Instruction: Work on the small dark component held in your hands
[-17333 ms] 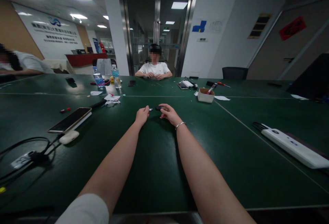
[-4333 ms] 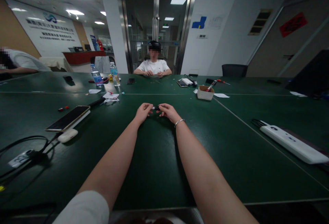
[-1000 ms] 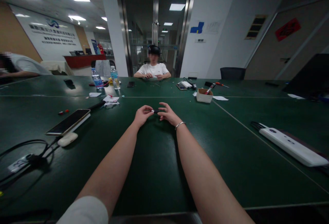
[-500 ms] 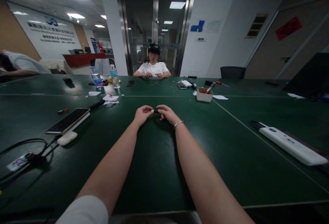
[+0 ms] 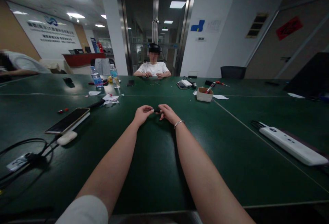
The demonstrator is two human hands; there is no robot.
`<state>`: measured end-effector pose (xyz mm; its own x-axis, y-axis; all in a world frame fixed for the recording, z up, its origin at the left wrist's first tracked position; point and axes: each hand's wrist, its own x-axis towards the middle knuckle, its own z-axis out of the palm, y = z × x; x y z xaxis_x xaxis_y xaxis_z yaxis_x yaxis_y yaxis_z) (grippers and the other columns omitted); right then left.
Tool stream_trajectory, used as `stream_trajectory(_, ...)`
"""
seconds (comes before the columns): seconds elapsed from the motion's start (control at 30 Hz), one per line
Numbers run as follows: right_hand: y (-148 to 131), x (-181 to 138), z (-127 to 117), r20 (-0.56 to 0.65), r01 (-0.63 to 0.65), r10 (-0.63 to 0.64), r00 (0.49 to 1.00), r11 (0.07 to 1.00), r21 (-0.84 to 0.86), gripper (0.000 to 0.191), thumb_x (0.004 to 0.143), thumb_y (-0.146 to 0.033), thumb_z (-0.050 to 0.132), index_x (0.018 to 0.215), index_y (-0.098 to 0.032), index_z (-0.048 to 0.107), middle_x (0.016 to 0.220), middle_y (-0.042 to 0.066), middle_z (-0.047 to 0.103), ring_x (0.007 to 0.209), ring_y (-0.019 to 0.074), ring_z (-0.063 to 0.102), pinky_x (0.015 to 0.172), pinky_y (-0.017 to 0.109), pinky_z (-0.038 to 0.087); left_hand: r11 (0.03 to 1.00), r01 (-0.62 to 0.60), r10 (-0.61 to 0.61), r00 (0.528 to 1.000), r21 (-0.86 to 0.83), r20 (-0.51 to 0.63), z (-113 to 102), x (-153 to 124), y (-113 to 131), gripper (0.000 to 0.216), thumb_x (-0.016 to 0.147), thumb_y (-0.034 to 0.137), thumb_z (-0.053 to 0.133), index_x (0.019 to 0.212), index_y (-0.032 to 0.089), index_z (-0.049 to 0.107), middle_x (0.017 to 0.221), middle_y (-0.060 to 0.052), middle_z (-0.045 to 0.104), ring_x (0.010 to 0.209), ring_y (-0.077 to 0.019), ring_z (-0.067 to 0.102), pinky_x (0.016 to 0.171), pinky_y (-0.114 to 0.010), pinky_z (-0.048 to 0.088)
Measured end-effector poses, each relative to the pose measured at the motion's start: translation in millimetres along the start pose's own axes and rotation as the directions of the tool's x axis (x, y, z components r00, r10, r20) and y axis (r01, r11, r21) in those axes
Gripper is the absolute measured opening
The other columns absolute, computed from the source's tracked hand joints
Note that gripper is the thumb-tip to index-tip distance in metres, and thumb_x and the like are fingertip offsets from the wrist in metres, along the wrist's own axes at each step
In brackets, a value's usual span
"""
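Note:
Between my two hands is a small dark, stick-like thing point(image 5: 156, 110) with a pale, shiny left end; its exact kind is too small to make out. My left hand point(image 5: 142, 115) pinches the pale end between thumb and fingertips. Closed around the dark right end is my right hand point(image 5: 168, 113), with a silver bracelet at its wrist. Both hands are just above or resting on the green table point(image 5: 156, 169); I cannot tell which.
Left of my arms lie a phone point(image 5: 68, 120), a white case point(image 5: 67, 138) and black cables. A white power strip point(image 5: 291, 143) is on the right. Beyond my hands are a small box point(image 5: 204, 95), paper scraps point(image 5: 110, 99) and two bottles point(image 5: 114, 76). Another person point(image 5: 153, 68) sits opposite.
The fingers of my right hand have shifted slightly right along the small thing, so more of its dark part shows. My left hand has stayed nearly still.

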<state>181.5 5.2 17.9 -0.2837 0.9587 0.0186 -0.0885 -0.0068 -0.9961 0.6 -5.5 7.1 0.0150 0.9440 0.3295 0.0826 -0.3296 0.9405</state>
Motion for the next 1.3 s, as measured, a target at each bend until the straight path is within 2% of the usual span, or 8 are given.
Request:
stream_trajectory(0.07, -0.3, -0.2, 0.2, 0.030, 0.011, -0.010, 1.000, 1.000, -0.024, 0.021, 0.083, -0.022, 0.058, 0.102, -0.018, 0.053, 0.079, 0.000, 0.065, 0.036, 0.0031, 0.047, 0.040, 0.020, 0.052, 1.000, -0.004, 0.004, 1.000, 0.003, -0.003, 0.2, 0.5, -0.9, 0.029, 0.057, 0.029, 0.077, 0.080, 0.016, 0.067, 0.087, -0.006, 0.070, 0.085, -0.0192, 0.065, 0.089, -0.040, 0.049)
stream_trajectory(0.2, -0.4, -0.8, -0.3, 0.023, 0.043, -0.044, 0.999, 0.999, 0.023, 0.043, 0.076, -0.014, 0.064, 0.115, -0.024, 0.049, 0.092, 0.000, 0.065, 0.043, 0.0038, 0.054, 0.047, 0.021, 0.056, 1.000, -0.003, 0.003, 1.000, -0.002, -0.018, 0.1, 0.7, -2.2, 0.027, 0.058, 0.028, 0.077, 0.081, 0.016, 0.067, 0.086, -0.006, 0.070, 0.085, -0.0187, 0.065, 0.087, -0.039, 0.050)
stream_trajectory(0.33, 0.4, 0.6, 0.1, 0.011, -0.010, 0.010, 1.000, 1.000, -0.024, 0.022, 0.085, -0.021, 0.056, 0.107, -0.016, 0.054, 0.074, 0.001, 0.066, 0.037, 0.0041, 0.048, 0.042, 0.020, 0.053, 1.000, 0.011, -0.011, 1.000, -0.019, -0.006, -0.1, 0.5, -3.1, 0.027, 0.059, 0.026, 0.076, 0.082, 0.015, 0.067, 0.087, -0.006, 0.069, 0.083, -0.0181, 0.064, 0.086, -0.039, 0.051)
stream_trajectory(0.47, 0.8, 0.7, 0.5, 0.030, 0.048, -0.049, 0.998, 0.998, 0.029, 0.035, 0.078, -0.011, 0.061, 0.110, -0.020, 0.053, 0.085, -0.001, 0.066, 0.040, 0.0036, 0.052, 0.045, 0.021, 0.055, 0.999, 0.022, -0.022, 1.000, -0.028, -0.014, -0.1, -0.1, -1.8, 0.027, 0.059, 0.025, 0.076, 0.082, 0.015, 0.067, 0.087, -0.006, 0.069, 0.083, -0.0184, 0.064, 0.085, -0.039, 0.051)
stream_trajectory(0.6, 0.0, 0.0, 1.2, 0.010, 0.016, -0.016, 1.000, 1.000, -0.013, 0.020, 0.081, -0.014, 0.057, 0.101, -0.017, 0.057, 0.075, -0.001, 0.063, 0.036, 0.0033, 0.048, 0.043, 0.022, 0.054, 1.000, 0.023, -0.023, 1.000, -0.016, -0.001, 0.0, -0.8, 0.4, 0.026, 0.059, 0.024, 0.076, 0.081, 0.015, 0.067, 0.087, -0.006, 0.069, 0.083, -0.0185, 0.065, 0.086, -0.040, 0.050)
stream_trajectory(0.7, 0.0, 0.0, 1.0, 0.041, 0.046, -0.046, 0.998, 0.999, -0.002, 0.032, 0.075, -0.007, 0.060, 0.104, -0.019, 0.056, 0.083, -0.001, 0.065, 0.039, 0.0032, 0.051, 0.044, 0.021, 0.055, 1.000, 0.021, -0.022, 1.000, -0.005, -0.011, -0.4, -0.5, 0.1, 0.025, 0.059, 0.023, 0.075, 0.081, 0.015, 0.067, 0.088, -0.007, 0.069, 0.085, -0.0191, 0.065, 0.088, -0.040, 0.050)
stream_trajectory(0.83, 1.9, 1.5, -0.1, 0.018, 0.020, -0.020, 1.000, 1.000, -0.016, 0.022, 0.080, -0.016, 0.058, 0.102, -0.017, 0.055, 0.074, -0.001, 0.065, 0.036, 0.0036, 0.047, 0.043, 0.022, 0.054, 1.000, 0.022, -0.022, 1.000, -0.008, -0.019, -0.5, 0.6, -2.3, 0.027, 0.058, 0.024, 0.076, 0.082, 0.015, 0.068, 0.089, -0.007, 0.069, 0.085, -0.0202, 0.065, 0.087, -0.042, 0.050)
stream_trajectory(1.3, 1.6, 0.7, 0.6, 0.033, 0.043, -0.042, 0.999, 0.999, -0.013, 0.027, 0.080, -0.015, 0.059, 0.106, -0.019, 0.056, 0.077, -0.002, 0.065, 0.038, 0.0035, 0.050, 0.043, 0.021, 0.054, 0.998, 0.036, -0.037, 0.999, -0.047, -0.010, -0.3, -0.3, -1.8, 0.030, 0.058, 0.026, 0.076, 0.084, 0.014, 0.067, 0.087, -0.007, 0.068, 0.081, -0.0191, 0.065, 0.084, -0.041, 0.052)
